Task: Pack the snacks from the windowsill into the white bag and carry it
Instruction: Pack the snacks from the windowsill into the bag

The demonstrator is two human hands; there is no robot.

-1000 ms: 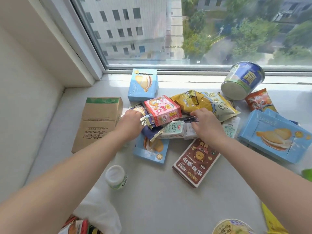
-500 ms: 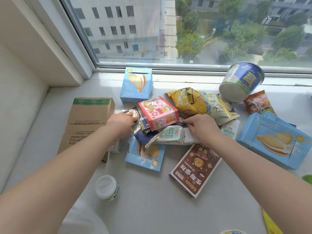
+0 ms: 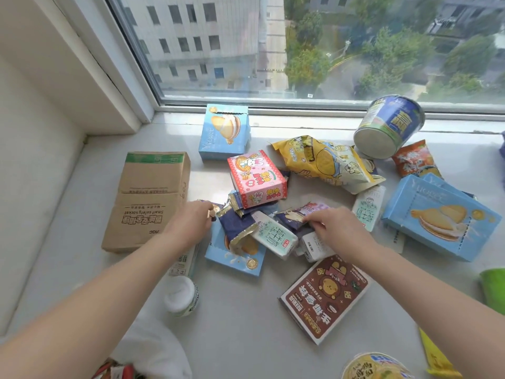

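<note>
Both of my hands are working in the snack pile [image 3: 276,237] on the windowsill [image 3: 246,329]. My left hand [image 3: 188,227] is pinching the edge of a gold-edged wrapper [image 3: 236,224]. My right hand [image 3: 338,231] is pinching a purple packet [image 3: 291,218]. Both packs are lying just below the pink box [image 3: 257,179]. The white bag [image 3: 155,351] is sitting at the near edge beneath my left forearm, apart from the pile, with colourful packs showing at its mouth.
</note>
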